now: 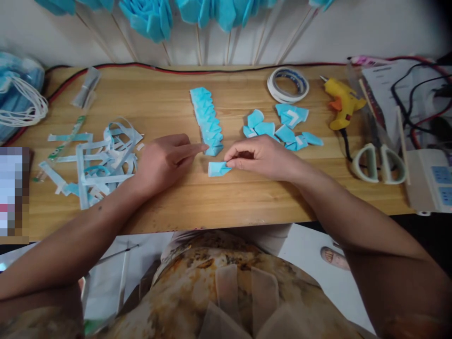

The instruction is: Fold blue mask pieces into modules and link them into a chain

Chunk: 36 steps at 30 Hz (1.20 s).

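- So on my feed the right hand (pixel 263 157) has thumb and index pinched together on one end of a small folded blue piece (pixel 216 169), no gap that I can make out.
- That piece pokes out to the left of those fingertips, its long axis running roughly sideways.
- My left hand (pixel 169 160) has the index stretched out, its tip apparently touching the near left corner of the pleated blue strip (pixel 208 123). The other fingers curl under, so I can't tell if they've got anything.
- Key relation, I'd say: the strip's near end sits just beyond the piece, and the strip runs away from me, nearly crosswise to it. The left fingertip is the nearer one (the right is just beside it, though).
- Right of and beyond the right fingers: loose blue pieces (pixel 264 129), then a tape roll (pixel 287 84), and farther out a yellow glue gun (pixel 342 103) and scissors (pixel 385 162).
- Left of the left hand: a heap of offcuts (pixel 109 179).
- Under it all, a wood-grain tabletop (pixel 247 202); beyond, blue flowers (pixel 146 19) on sticks against a pale wall (pixel 52 33).
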Each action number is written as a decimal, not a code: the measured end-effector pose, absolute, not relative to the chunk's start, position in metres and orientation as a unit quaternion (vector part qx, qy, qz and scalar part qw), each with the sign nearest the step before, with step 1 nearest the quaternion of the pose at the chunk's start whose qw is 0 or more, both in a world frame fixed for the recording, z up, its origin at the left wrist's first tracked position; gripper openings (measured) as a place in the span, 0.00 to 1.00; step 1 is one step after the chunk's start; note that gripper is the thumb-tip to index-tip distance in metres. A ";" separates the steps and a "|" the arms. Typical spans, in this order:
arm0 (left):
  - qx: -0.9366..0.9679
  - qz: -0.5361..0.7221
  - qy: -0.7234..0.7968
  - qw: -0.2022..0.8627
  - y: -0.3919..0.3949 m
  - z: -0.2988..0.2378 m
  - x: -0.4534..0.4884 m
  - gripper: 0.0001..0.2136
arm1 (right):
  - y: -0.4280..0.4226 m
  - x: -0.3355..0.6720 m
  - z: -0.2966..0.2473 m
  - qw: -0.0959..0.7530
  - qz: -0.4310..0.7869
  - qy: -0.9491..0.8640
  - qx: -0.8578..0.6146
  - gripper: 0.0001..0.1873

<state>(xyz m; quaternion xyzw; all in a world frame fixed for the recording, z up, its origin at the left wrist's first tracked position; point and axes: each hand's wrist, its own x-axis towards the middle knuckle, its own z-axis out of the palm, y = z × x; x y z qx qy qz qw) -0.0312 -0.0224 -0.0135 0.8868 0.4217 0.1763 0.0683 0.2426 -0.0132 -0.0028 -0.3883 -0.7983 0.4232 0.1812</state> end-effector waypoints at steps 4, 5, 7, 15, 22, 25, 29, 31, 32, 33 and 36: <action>0.893 0.162 0.414 0.065 -0.020 -0.017 -0.033 0.19 | -0.013 0.243 -0.007 0.200 0.391 -0.820 -0.368 0.09; 0.895 0.156 0.412 0.064 -0.020 -0.018 -0.033 0.19 | -0.013 0.243 -0.009 0.209 0.378 -0.827 -0.360 0.09; 0.899 0.144 0.410 0.063 -0.019 -0.019 -0.034 0.20 | -0.013 0.242 -0.012 0.227 0.349 -0.840 -0.348 0.09; 0.896 0.115 0.423 0.073 -0.019 -0.019 -0.033 0.21 | -0.018 0.234 -0.020 0.248 0.303 -0.833 -0.389 0.07; 0.898 0.108 0.419 0.074 -0.019 -0.018 -0.032 0.22 | -0.018 0.231 -0.020 0.253 0.265 -0.844 -0.391 0.07; 0.901 0.110 0.415 0.068 -0.018 -0.018 -0.032 0.22 | -0.018 0.230 -0.019 0.257 0.256 -0.843 -0.398 0.06; 0.900 0.110 0.417 0.068 -0.018 -0.018 -0.033 0.21 | -0.017 0.229 -0.021 0.255 0.249 -0.846 -0.397 0.08; 0.897 0.112 0.421 0.075 -0.018 -0.019 -0.033 0.21 | -0.017 0.229 -0.022 0.252 0.244 -0.851 -0.391 0.09; 0.896 0.114 0.422 0.080 -0.018 -0.019 -0.033 0.21 | -0.016 0.229 -0.023 0.251 0.242 -0.852 -0.390 0.09; 0.895 0.117 0.423 0.085 -0.018 -0.019 -0.033 0.21 | -0.016 0.229 -0.024 0.249 0.241 -0.853 -0.392 0.09; 0.894 0.124 0.421 0.095 -0.018 -0.020 -0.033 0.21 | -0.016 0.230 -0.025 0.247 0.237 -0.852 -0.397 0.10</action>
